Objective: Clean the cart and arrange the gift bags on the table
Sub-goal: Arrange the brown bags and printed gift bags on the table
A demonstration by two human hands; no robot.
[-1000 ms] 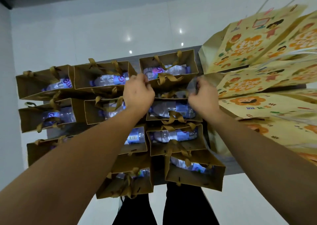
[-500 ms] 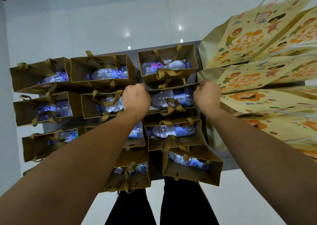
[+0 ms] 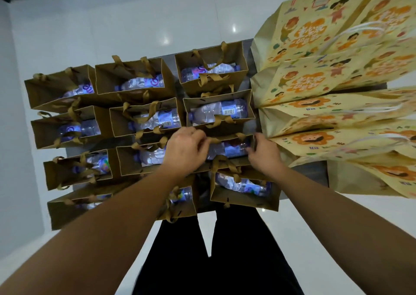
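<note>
While both hands grip third brown bag in right column on bench: left hand fingers pinch rim, right hand fingers curl on opposite edge. Step: aligning rows. Next: likely nudge bag square with neighbours.

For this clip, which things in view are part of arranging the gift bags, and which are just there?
Part of the job:
- left hand and right hand, both gripping the rim of one brown gift bag
- the other brown gift bags, each holding a water bottle
- table beneath them

Just there:
- yellow printed bags on the right
- white tiled floor
</note>
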